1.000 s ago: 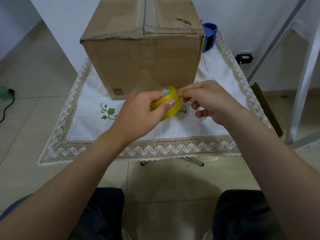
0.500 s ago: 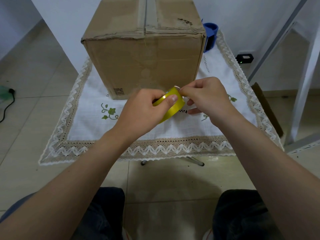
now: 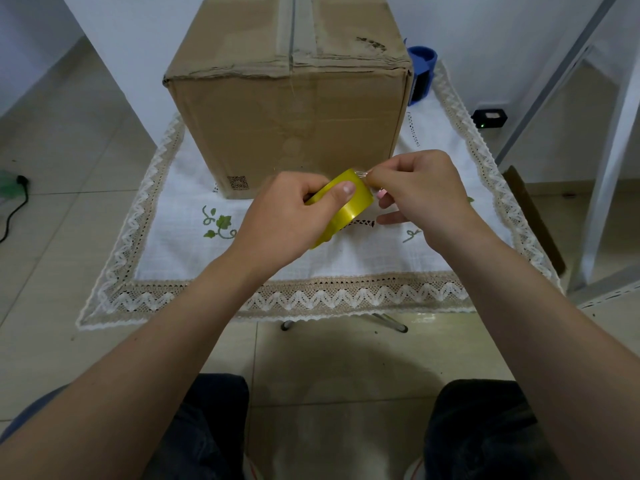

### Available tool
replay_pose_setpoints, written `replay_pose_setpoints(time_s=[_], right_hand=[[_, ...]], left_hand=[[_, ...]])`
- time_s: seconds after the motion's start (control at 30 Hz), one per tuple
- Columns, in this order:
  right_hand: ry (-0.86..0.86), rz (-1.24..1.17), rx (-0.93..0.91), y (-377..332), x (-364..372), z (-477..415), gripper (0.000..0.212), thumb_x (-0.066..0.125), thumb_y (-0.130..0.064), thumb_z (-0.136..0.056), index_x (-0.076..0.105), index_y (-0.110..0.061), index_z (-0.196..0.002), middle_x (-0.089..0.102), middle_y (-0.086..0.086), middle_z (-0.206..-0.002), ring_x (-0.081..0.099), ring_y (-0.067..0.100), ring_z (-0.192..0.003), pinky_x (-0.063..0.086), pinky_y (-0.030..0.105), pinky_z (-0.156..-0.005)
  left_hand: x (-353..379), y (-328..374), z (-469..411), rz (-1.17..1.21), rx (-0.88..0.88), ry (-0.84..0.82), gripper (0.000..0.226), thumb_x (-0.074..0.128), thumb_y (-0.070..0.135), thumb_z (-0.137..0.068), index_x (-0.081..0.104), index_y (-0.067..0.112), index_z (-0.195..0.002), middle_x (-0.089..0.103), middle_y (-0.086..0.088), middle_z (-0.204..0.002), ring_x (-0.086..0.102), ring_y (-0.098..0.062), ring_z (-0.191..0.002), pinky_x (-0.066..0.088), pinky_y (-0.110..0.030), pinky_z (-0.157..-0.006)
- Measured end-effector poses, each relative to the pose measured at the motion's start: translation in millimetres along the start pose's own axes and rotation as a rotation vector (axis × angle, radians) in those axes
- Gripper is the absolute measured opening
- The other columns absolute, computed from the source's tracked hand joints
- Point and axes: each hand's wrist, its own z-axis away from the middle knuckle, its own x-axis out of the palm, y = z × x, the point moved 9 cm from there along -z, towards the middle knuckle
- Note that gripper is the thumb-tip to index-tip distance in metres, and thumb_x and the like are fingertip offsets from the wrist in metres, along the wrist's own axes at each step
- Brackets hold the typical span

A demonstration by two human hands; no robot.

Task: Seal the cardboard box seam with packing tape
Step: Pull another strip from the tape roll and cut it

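Observation:
A tall brown cardboard box (image 3: 291, 109) stands on the far half of a small table, its top seam running away from me with old tape along it. In front of the box I hold a yellow roll of packing tape (image 3: 348, 207) in my left hand (image 3: 284, 220), thumb on its outer face. My right hand (image 3: 420, 192) pinches the loose end of the tape at the roll's upper edge, thumb and forefinger closed on it. Both hands hover just above the cloth, close to the box's near face.
A white tablecloth (image 3: 346, 265) with a lace border and green embroidery covers the table. A blue tape dispenser (image 3: 420, 77) stands behind the box's right corner. A white metal frame (image 3: 609, 168) rises at the right. A small black device (image 3: 489, 118) lies on the floor.
My right hand has shifted slightly left and closed on the tape's end at the roll's top edge. The roll has tilted a little in my left hand. The box has not moved.

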Motion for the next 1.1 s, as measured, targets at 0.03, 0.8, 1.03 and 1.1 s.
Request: replay_pose_setpoints(time_s=[0.03, 0.8, 1.03, 1.1], right_hand=[[0.001, -0.003, -0.003, -0.2, 0.1, 0.3, 0.011, 0.072, -0.012, -0.086, 0.076, -0.010, -0.076, 0.062, -0.001, -0.064, 0.060, 0.013, -0.058, 0.067, 0.052, -0.066], [-0.071, -0.033, -0.100, -14.0, 5.0, 4.7, 0.014, 0.069, -0.007, -0.089, 0.077, -0.013, -0.079, 0.077, 0.016, -0.079, 0.074, 0.019, -0.071, 0.066, 0.051, -0.078], [-0.089, 0.049, -0.194, -23.8, 10.5, 9.3, 0.008, 0.081, -0.012, -0.085, 0.076, -0.016, -0.081, 0.079, 0.014, -0.084, 0.077, 0.033, -0.084, 0.065, 0.053, -0.079], [-0.078, 0.056, -0.212, -26.2, 9.7, 9.8, 0.008, 0.083, -0.012, -0.085, 0.077, -0.016, -0.080, 0.079, 0.012, -0.081, 0.078, 0.031, -0.082, 0.065, 0.052, -0.078]], left_hand=[[-0.2, -0.4, 0.0, 0.008, -0.008, 0.001, 0.051, 0.059, 0.041, -0.103, 0.066, 0.005, -0.069, 0.059, -0.012, -0.054, 0.045, -0.004, -0.042, 0.032, -0.017, -0.045], [5.7, -17.9, 6.1, 0.037, -0.223, -0.076, 0.055, 0.052, 0.046, -0.106, 0.060, 0.007, -0.067, 0.063, 0.003, -0.049, 0.057, -0.002, -0.044, 0.042, -0.017, -0.054], [13.2, -23.1, 7.5, 0.262, -0.361, -0.143, 0.047, 0.054, 0.038, -0.107, 0.076, 0.000, -0.089, 0.078, -0.012, -0.070, 0.070, -0.024, -0.051, 0.063, -0.033, -0.063], [12.9, -19.3, 8.1, 0.281, -0.358, -0.143, 0.046, 0.056, 0.035, -0.107, 0.076, -0.002, -0.089, 0.080, -0.013, -0.073, 0.071, -0.025, -0.052, 0.063, -0.033, -0.062]])
